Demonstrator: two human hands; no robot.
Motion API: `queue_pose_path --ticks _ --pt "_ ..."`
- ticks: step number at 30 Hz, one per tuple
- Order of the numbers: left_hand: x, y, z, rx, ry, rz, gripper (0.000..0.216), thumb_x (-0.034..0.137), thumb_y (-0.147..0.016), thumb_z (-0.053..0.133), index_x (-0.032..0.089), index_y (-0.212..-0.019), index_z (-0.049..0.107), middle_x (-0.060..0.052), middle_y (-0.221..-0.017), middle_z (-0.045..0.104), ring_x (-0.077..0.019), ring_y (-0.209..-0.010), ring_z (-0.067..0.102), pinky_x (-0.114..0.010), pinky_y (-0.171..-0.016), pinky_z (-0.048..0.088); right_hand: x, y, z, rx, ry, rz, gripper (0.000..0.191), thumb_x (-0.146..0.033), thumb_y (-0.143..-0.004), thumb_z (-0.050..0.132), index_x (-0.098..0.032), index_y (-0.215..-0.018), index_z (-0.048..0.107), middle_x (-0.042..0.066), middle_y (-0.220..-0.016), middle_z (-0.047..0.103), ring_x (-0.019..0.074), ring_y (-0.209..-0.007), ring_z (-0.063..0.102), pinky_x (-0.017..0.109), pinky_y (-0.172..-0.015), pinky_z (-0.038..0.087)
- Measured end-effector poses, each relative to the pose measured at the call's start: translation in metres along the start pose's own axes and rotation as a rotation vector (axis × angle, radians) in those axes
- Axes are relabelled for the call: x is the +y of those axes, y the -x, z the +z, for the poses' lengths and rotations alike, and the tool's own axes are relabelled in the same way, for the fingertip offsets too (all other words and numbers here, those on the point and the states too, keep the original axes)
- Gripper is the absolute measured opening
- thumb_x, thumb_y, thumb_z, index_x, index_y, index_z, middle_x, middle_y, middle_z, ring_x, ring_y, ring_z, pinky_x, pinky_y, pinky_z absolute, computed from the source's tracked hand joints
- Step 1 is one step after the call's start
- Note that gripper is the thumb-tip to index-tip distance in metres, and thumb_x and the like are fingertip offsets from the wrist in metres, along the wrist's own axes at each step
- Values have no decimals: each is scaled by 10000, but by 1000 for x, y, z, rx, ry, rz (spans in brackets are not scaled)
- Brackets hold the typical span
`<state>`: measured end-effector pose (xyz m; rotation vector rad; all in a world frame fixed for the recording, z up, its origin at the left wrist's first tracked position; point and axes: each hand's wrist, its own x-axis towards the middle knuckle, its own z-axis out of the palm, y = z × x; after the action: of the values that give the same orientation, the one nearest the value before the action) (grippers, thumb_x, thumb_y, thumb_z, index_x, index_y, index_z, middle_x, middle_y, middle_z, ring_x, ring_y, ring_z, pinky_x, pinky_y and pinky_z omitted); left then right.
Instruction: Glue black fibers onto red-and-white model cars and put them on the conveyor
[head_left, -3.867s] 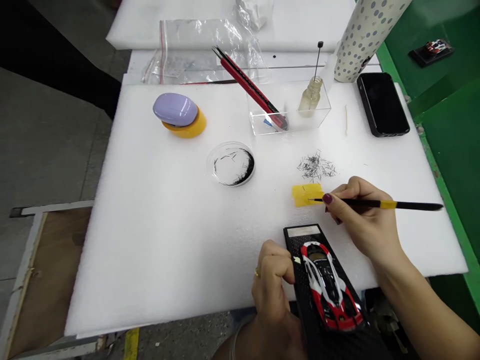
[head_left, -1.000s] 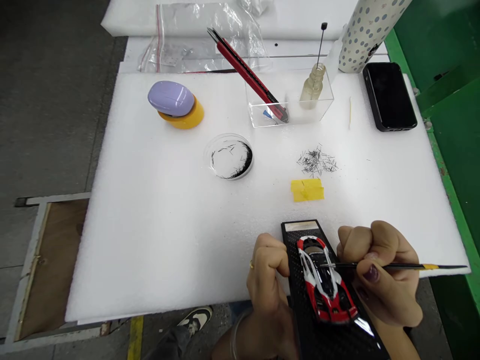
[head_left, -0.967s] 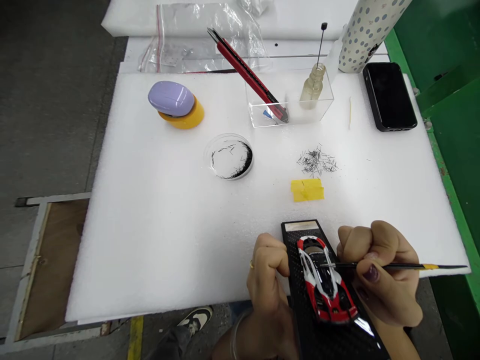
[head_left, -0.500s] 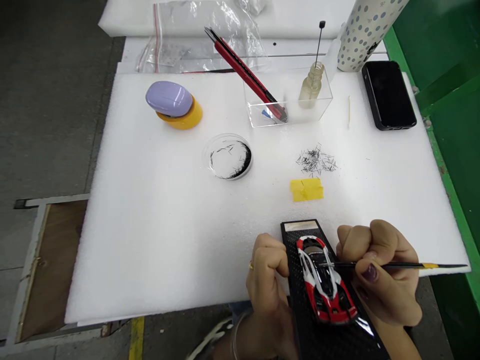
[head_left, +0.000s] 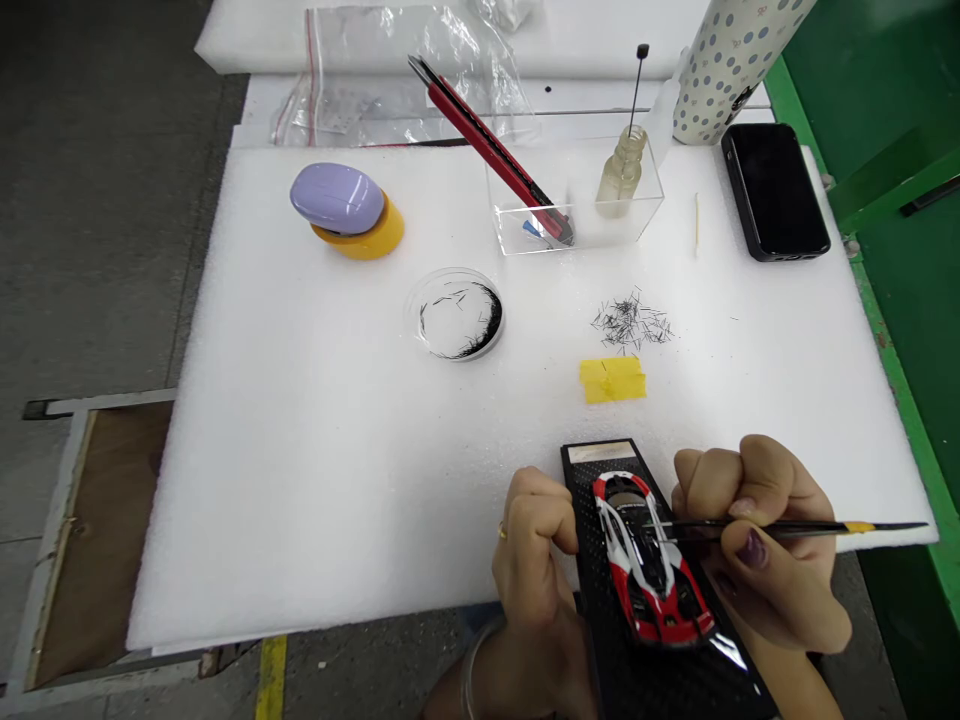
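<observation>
My left hand [head_left: 536,550] is closed around the left edge of a black display base [head_left: 596,610], which is tilted lengthwise toward me. On the base sits a red, white and black model car [head_left: 652,560]. My right hand [head_left: 765,540] pinches slim black tweezers [head_left: 802,527] with a yellow band, held almost level. Their thin metal tips reach over the car's dark middle and look slightly apart. Whether they touch the car or hold a tiny piece, I cannot make out. Beyond the base lie a yellow tape piece [head_left: 613,380] and a loose pile of short black slivers [head_left: 632,322].
A clear round dish [head_left: 427,345] holds more black slivers. Farther back are a lilac case [head_left: 336,198] on a yellow roll [head_left: 382,235], a clear box [head_left: 585,235] with a red cutter [head_left: 487,140] and glass bottle [head_left: 622,175], a swab [head_left: 697,225] and a black device [head_left: 776,190].
The tweezer tips have spread a little apart, and my right thumb has shifted slightly right and down. My left hand, the base and the car stay in place.
</observation>
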<state>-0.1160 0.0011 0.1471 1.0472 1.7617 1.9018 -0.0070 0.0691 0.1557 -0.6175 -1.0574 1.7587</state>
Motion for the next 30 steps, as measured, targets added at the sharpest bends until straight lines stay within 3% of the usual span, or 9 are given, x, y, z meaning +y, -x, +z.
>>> queue_pose_path --ticks 10,15,19,30 --pt "-4 2 3 7 -26 53 292 120 -936 531 215 -715 365 32 -678 370 -117 -575 367 -256 -461 297 -1 -1 1 15 4 6 202 -200 -891 684 -232 -792 511 -39 -601 469 109 -530 327 265 -445 226" --pt "-1 8 8 78 10 -40 329 311 -976 585 224 -753 359 35 -723 353 -138 -632 352 -285 -535 293 1 -1 1 7 -1 -7 204 -184 -900 675 -223 -787 510 -37 -610 506 107 -543 355 268 -484 270" --pt "-3 9 5 5 46 -28 277 252 -979 571 224 -767 395 29 -745 387 -140 -636 380 -284 -547 317 2 0 0 7 1 -12 194 -166 -903 664 -221 -789 517 -31 -619 526 109 -546 361 266 -488 274" --pt "1 5 10 114 -3 -10 318 207 -960 546 225 -727 330 31 -688 331 -138 -591 328 -294 -488 260 4 2 -3 -14 -10 -36 141 -139 -894 636 -227 -824 551 -17 -633 546 126 -550 359 279 -498 282"
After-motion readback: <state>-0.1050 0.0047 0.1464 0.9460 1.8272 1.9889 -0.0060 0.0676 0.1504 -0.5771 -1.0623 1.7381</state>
